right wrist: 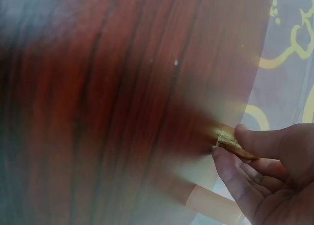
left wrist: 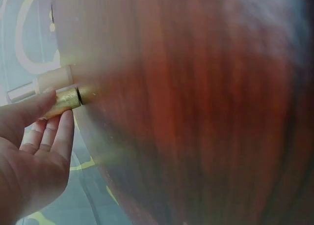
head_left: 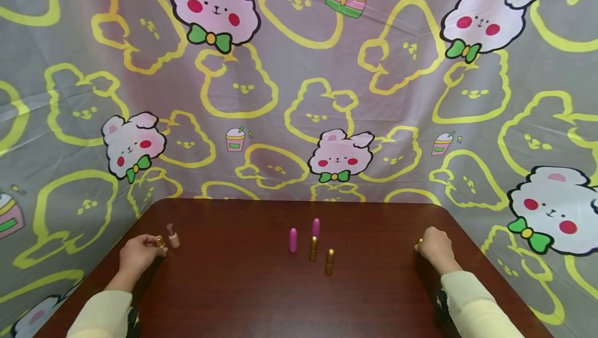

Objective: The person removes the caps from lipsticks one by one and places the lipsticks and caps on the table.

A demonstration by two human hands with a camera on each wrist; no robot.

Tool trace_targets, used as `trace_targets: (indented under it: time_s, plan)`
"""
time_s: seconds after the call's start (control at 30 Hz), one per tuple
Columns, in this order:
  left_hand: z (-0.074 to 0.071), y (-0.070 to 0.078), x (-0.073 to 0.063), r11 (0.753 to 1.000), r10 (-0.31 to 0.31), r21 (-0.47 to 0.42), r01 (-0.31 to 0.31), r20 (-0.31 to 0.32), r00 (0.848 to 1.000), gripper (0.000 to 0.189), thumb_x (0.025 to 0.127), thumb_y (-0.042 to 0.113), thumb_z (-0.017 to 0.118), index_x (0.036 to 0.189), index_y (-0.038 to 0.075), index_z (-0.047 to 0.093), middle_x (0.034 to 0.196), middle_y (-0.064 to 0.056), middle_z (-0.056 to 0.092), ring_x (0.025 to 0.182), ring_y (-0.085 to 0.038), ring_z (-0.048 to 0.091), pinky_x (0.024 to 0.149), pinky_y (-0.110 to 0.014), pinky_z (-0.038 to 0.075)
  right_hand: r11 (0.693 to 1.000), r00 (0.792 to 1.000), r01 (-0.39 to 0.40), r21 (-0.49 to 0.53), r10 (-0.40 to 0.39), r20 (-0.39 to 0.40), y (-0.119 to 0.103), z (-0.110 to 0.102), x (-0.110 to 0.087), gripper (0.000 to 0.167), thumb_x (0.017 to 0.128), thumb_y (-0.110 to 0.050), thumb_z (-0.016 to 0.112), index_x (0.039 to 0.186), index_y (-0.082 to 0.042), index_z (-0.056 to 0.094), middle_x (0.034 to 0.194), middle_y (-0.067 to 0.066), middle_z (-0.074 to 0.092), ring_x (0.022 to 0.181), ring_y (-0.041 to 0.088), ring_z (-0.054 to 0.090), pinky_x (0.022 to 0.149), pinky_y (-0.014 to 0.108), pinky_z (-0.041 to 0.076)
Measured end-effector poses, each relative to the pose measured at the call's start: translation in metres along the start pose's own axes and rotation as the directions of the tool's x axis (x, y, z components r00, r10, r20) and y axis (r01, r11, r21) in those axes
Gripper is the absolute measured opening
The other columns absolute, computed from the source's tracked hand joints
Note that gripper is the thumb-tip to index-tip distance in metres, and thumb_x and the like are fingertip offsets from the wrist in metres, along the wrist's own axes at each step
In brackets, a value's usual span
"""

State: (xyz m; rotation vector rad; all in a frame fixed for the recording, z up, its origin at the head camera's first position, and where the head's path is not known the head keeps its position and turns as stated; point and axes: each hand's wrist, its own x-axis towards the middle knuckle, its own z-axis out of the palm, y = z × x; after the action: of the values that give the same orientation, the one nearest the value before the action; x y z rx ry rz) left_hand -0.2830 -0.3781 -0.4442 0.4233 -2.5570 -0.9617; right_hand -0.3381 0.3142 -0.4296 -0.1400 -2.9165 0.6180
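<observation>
My left grip (head_left: 137,253) pinches a small gold tube (left wrist: 65,103) between thumb and fingertips, at the left side of a dark, glossy brown worktop (head_left: 243,291). Just beside that grip, slightly farther from me and to its right, stands a beige bottle (head_left: 174,240) with a slim, shiny top.

My right grip (head_left: 436,248), well apart on the opposite side, pinches a second gold tube (right wrist: 229,139), thumb against fingers. Close by those fingers, and partly hidden by them, is a pale peach cylinder (right wrist: 213,205).

Between my two grips, well away from both, four slim tubes stand upright: a near pink tube (head_left: 293,240), a far pink tube (head_left: 316,227), a far gold tube (head_left: 313,249) and a near gold tube (head_left: 329,262). Beyond both grips hangs a grey cloth (head_left: 291,65) printed with cartoon rabbits.
</observation>
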Motion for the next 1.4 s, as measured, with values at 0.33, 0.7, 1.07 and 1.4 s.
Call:
trace_targets:
  time_s: [0.33,0.7,1.07,1.4]
  plan:
    - [-0.001,-0.001,0.000,0.996,0.071,0.043,-0.072,0.023,0.997,0.031,0.074,0.007,0.079,0.091,-0.014,0.064,0.075,-0.020,0.066,0.077,-0.040,0.059,0.071,-0.052,0.042,0.999,1.000,0.017,0.034,-0.017,0.000,0.003,0.001,0.000,0.042,0.078,-0.003,0.067,0.051,-0.013,0.037,0.051,-0.002,0.031,0.050,0.019,0.040,0.048,0.032,0.036]
    - [0.000,0.002,0.000,0.997,0.051,0.054,-0.054,0.054,0.997,0.031,0.073,0.007,0.079,0.090,-0.014,0.063,0.077,-0.022,0.067,0.081,-0.044,0.058,0.074,-0.055,0.042,0.999,1.000,0.022,0.048,-0.022,0.001,0.005,0.002,-0.006,0.039,0.077,0.001,0.061,0.052,-0.014,0.035,0.050,-0.003,0.029,0.047,0.017,0.038,0.045,0.029,0.033]
    - [0.001,-0.001,0.001,0.997,0.033,0.061,-0.035,0.044,0.998,0.031,0.074,0.007,0.079,0.090,-0.014,0.064,0.078,-0.023,0.067,0.080,-0.044,0.059,0.073,-0.055,0.043,1.000,1.000,0.012,0.019,-0.012,-0.002,0.000,-0.005,-0.009,0.034,0.074,-0.003,0.069,0.053,-0.010,0.043,0.054,0.003,0.041,0.055,0.023,0.043,0.050,0.035,0.038]
    - [-0.002,0.000,0.001,0.998,0.034,0.053,-0.036,0.036,0.999,0.031,0.073,0.008,0.080,0.089,-0.014,0.064,0.077,-0.022,0.067,0.081,-0.044,0.058,0.073,-0.055,0.043,0.996,0.998,0.060,0.066,-0.057,-0.038,-0.030,-0.019,-0.015,0.026,0.083,-0.006,0.071,0.061,0.000,0.057,0.052,0.003,0.052,0.049,0.019,0.049,0.047,0.036,0.040]
